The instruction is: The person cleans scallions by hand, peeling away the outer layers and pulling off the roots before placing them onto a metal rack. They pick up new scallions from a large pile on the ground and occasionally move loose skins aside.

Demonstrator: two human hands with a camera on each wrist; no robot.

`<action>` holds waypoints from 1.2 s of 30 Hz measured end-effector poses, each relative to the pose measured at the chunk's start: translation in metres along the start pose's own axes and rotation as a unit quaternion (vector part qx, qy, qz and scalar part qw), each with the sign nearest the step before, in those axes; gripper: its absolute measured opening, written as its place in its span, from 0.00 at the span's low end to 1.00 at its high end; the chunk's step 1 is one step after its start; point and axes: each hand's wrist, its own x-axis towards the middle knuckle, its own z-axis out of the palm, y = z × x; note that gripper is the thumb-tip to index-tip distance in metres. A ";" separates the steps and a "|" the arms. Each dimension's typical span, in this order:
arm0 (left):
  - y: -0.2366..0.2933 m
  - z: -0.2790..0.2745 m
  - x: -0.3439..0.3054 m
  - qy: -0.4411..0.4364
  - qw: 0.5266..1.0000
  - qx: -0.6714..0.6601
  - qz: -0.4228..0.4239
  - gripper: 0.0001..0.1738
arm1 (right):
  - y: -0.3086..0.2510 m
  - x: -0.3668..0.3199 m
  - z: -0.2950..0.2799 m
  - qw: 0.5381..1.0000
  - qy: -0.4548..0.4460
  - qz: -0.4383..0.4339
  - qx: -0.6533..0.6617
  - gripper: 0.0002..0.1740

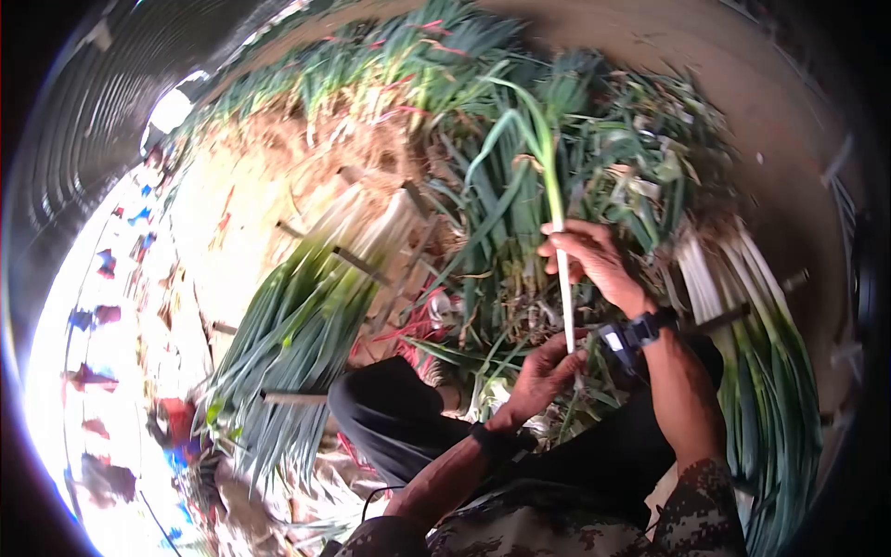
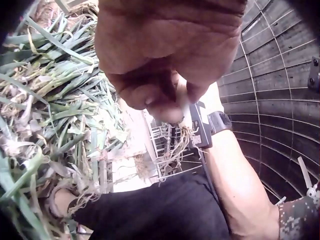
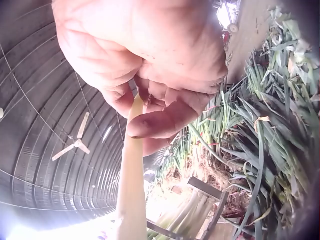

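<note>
One long green onion [image 1: 564, 302] stands nearly upright in front of me, white stem below and green leaves above. My left hand [image 1: 546, 379] grips its lower end. In the left wrist view, stringy roots [image 2: 181, 142] stick out below that hand's fingers. Higher up, my right hand [image 1: 599, 265] pinches the stem between thumb and fingers. The right wrist view shows the pale stem [image 3: 131, 185] running down from those fingertips. Behind it lies a heap of green onions [image 1: 492, 204] with long dark leaves.
On the left, a bundle of green onions [image 1: 306, 306] lies in a rack with metal posts [image 1: 362, 265]. Another bundle [image 1: 756, 343] lies to the right beside a metal bar [image 1: 719, 320]. Loose leaf scraps [image 1: 640, 186] are piled beyond my right hand. Red ties [image 1: 408, 325] lie near my knee.
</note>
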 end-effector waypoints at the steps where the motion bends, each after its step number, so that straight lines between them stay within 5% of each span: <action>1: 0.012 0.002 -0.001 -0.001 1.000 -0.015 -0.021 0.24 | -0.003 -0.002 0.001 1.000 0.010 0.002 -0.017 0.20; 17: 0.039 -0.035 0.001 0.040 0.999 0.023 0.019 0.25 | -0.009 0.012 0.030 0.999 0.008 -0.024 -0.032 0.29; 21: 0.058 -0.051 0.006 0.078 0.990 0.052 0.102 0.24 | -0.011 0.012 0.038 0.997 -0.024 -0.069 -0.027 0.28; 30: 0.196 -0.157 0.008 0.218 0.949 0.135 0.184 0.21 | -0.012 0.010 0.038 0.997 -0.049 0.017 -0.064 0.28; 33: 0.203 -0.213 0.023 0.122 0.927 0.308 0.178 0.19 | -0.010 0.011 0.040 0.993 -0.079 0.014 -0.081 0.28; 36: 0.179 -0.248 0.037 0.150 0.918 0.367 -0.006 0.16 | -0.004 0.011 0.041 0.993 -0.092 0.010 -0.078 0.26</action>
